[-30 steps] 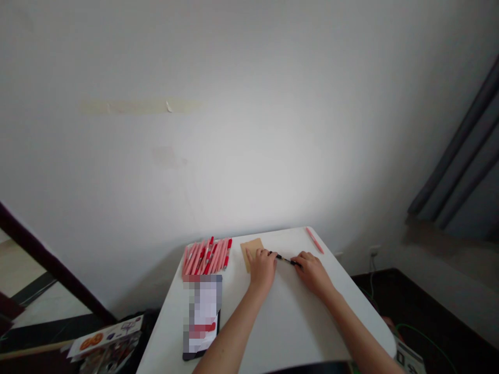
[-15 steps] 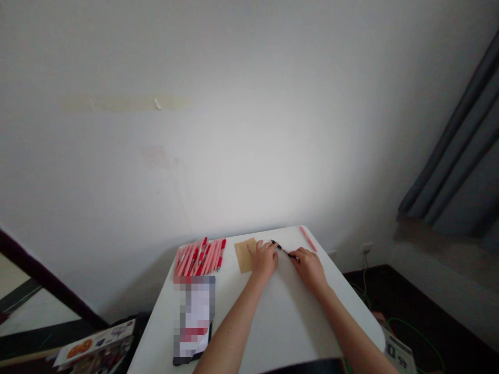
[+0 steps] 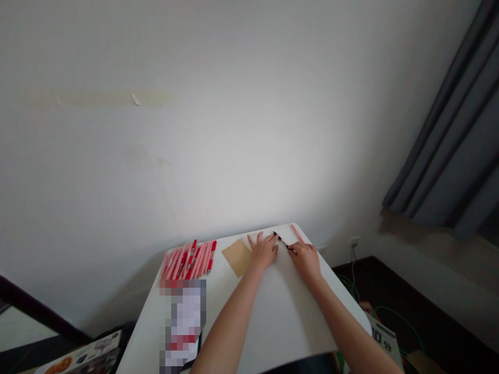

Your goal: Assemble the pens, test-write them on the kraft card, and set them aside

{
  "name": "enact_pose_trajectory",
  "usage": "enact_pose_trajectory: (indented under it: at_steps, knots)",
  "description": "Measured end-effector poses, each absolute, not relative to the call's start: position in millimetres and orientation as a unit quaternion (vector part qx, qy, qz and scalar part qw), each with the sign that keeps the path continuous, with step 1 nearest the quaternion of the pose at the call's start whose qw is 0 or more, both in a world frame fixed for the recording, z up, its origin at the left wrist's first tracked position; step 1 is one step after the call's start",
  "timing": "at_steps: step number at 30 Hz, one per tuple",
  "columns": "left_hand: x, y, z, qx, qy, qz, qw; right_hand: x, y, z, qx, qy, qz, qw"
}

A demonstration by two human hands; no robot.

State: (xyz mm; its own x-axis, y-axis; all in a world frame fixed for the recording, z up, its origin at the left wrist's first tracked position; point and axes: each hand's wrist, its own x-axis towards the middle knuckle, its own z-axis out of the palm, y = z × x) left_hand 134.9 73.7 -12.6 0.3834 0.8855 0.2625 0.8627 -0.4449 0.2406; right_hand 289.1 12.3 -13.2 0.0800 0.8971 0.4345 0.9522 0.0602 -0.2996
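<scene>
A slim black pen [image 3: 282, 240] with lighter bands lies slantwise near the far edge of the table. My right hand [image 3: 306, 262] has its fingers closed around the near end of the pen. My left hand [image 3: 264, 252] rests flat with its fingers spread, the index finger touching or just beside the far part of the pen. Under or beside my left fingertips is a square tan piece of paper [image 3: 236, 256]. A pink pen [image 3: 297, 232] lies just beyond my right hand, partly hidden by it.
Several pink and red pens [image 3: 189, 259] lie in a row on the white table [image 3: 288, 322] at the left. A blurred-out phone-like object [image 3: 187, 317] lies in front of them. The wall [image 3: 241, 156] stands right behind the table; cables [image 3: 353, 288] and boxes are on the floor.
The view has shifted a little to the right. The tan paper has turned slightly. Both hands stay at the black pen, my left fingers spread a little wider.
</scene>
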Motion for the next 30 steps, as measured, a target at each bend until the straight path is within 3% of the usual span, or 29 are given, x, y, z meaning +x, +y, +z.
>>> enact_pose_trajectory:
  at_steps: [30]
  knots:
    - [171,97,-22,0.849,0.5,0.17,0.033,302,9,-22,-0.723,-0.631,-0.107,0.261]
